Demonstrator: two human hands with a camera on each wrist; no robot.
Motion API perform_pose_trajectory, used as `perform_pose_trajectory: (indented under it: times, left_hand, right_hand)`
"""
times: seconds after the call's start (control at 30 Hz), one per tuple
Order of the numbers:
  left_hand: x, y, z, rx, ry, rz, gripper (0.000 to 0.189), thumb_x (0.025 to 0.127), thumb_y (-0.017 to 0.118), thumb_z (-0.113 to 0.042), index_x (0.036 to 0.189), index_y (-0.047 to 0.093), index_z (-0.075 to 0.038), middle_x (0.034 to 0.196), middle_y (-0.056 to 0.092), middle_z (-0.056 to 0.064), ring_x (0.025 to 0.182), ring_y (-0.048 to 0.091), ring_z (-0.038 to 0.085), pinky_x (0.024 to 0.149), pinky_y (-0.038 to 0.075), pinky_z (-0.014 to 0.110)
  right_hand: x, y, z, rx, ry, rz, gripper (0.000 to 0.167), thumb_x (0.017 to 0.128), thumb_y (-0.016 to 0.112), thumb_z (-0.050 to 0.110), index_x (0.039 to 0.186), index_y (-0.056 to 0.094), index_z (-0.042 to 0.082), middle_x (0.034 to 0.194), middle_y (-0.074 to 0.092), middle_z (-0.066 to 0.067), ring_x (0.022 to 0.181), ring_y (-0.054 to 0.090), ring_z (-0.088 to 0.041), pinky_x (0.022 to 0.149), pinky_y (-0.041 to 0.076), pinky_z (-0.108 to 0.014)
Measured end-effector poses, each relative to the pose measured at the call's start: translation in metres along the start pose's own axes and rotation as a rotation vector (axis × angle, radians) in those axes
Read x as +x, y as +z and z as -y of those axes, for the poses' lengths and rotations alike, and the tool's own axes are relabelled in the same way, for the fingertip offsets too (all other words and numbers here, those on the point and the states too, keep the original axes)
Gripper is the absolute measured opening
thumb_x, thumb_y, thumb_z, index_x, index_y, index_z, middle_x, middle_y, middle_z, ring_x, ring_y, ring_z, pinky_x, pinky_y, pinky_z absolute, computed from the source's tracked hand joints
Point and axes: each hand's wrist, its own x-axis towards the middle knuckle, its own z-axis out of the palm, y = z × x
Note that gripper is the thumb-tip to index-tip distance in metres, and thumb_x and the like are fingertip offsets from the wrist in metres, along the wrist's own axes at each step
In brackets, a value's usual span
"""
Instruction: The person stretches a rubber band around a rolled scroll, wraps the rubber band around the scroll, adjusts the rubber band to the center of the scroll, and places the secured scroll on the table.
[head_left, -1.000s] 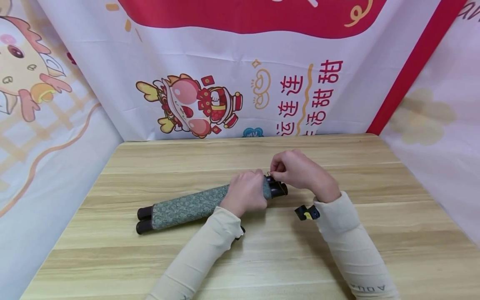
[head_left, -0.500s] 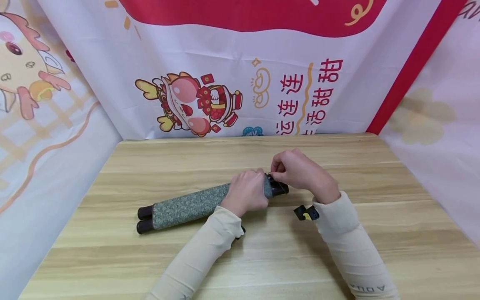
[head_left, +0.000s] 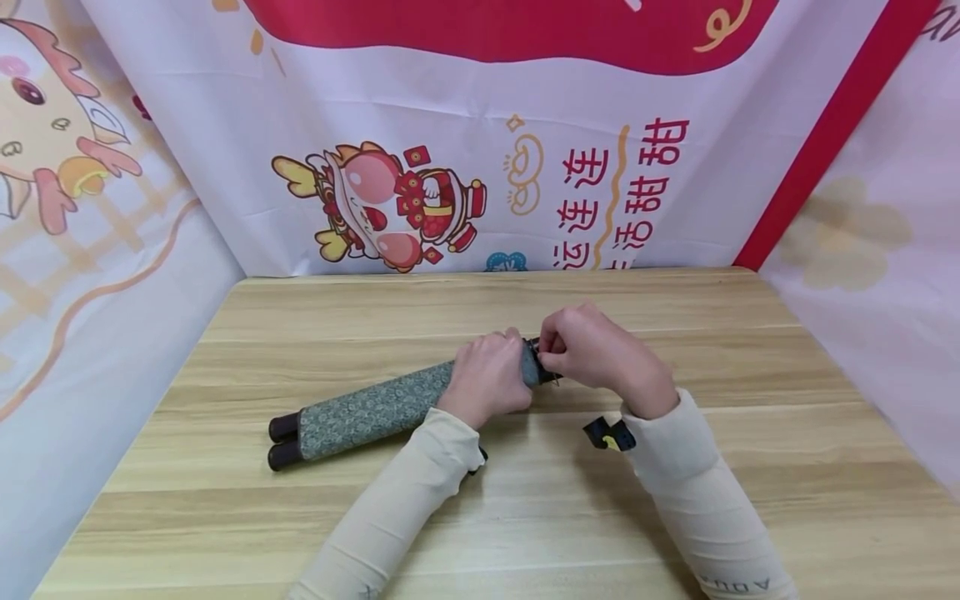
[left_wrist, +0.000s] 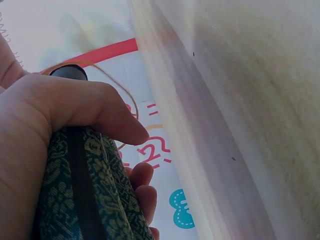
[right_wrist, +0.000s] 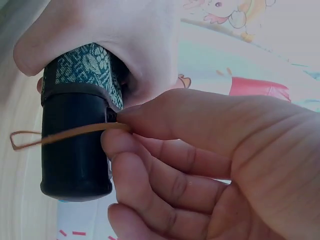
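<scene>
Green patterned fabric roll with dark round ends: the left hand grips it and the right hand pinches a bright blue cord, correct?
Not blue: the right wrist view shows the right hand pinching a thin tan cord. The rest is right.

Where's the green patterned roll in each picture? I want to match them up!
Head: the green roll is below the middle, slanting from the left up toward the centre.
Left wrist: it is at the bottom left, partly covered by the thumb.
Right wrist: only a short patterned piece shows, at the upper left, just above a black end.
Shared landmark: the left hand, gripping the roll in all three.
</scene>
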Motion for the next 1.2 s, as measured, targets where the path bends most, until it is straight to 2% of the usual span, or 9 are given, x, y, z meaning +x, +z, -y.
perform_pose_trajectory:
  times: [0.37,0.63,0.87,0.93,1.07,1.2]
  left_hand:
    - [-0.001,0.005,-0.009,0.042,0.035,0.020,0.043,0.074,0.081,-0.032,0.107,0.065,-0.010,0.087,0.069,0.006,0.078,0.070,0.027,0.062,0.057,0.043]
    - [-0.004,0.011,-0.018,0.090,0.073,-0.003,0.042,0.072,0.083,-0.031,0.104,0.064,-0.010,0.088,0.070,0.005,0.080,0.071,0.026,0.067,0.057,0.043]
    - [-0.005,0.014,-0.024,0.100,0.102,-0.024,0.038,0.072,0.081,-0.026,0.102,0.064,-0.010,0.089,0.070,0.005,0.081,0.071,0.024,0.069,0.057,0.039]
    - [-0.005,0.014,-0.025,0.098,0.098,-0.034,0.043,0.072,0.081,-0.027,0.105,0.062,-0.008,0.090,0.070,0.005,0.081,0.070,0.024,0.070,0.057,0.039]
    - [-0.005,0.013,-0.024,0.078,0.078,-0.066,0.065,0.072,0.083,-0.029,0.123,0.053,-0.003,0.092,0.068,0.005,0.081,0.069,0.024,0.072,0.058,0.040]
    - [-0.005,0.012,-0.021,0.039,0.069,-0.098,0.069,0.071,0.085,-0.030,0.125,0.051,-0.005,0.092,0.068,0.005,0.080,0.069,0.024,0.073,0.058,0.041]
  right_hand:
    - [0.006,0.003,-0.010,-0.032,0.038,-0.030,0.009,0.097,0.072,0.012,0.090,0.074,0.006,0.077,0.070,-0.004,0.065,0.060,-0.014,0.061,0.052,-0.027]
    - [0.011,0.005,-0.016,-0.049,0.075,-0.024,0.008,0.098,0.071,0.012,0.092,0.074,0.007,0.083,0.072,-0.004,0.073,0.063,-0.016,0.068,0.054,-0.030]
    - [0.011,0.006,-0.016,-0.064,0.040,-0.049,0.008,0.098,0.072,0.013,0.093,0.076,0.008,0.084,0.074,-0.004,0.074,0.064,-0.015,0.072,0.055,-0.032]
    - [0.011,0.006,-0.015,-0.058,0.029,-0.049,0.008,0.099,0.072,0.014,0.094,0.076,0.008,0.084,0.074,-0.004,0.074,0.063,-0.015,0.072,0.055,-0.032]
    - [0.010,0.005,-0.011,-0.042,0.014,-0.043,0.008,0.099,0.073,0.014,0.096,0.077,0.009,0.085,0.074,-0.004,0.074,0.063,-0.016,0.071,0.056,-0.031]
    - [0.008,0.004,-0.007,-0.034,-0.002,-0.037,0.007,0.099,0.073,0.014,0.097,0.076,0.008,0.086,0.074,-0.004,0.075,0.065,-0.016,0.071,0.057,-0.030]
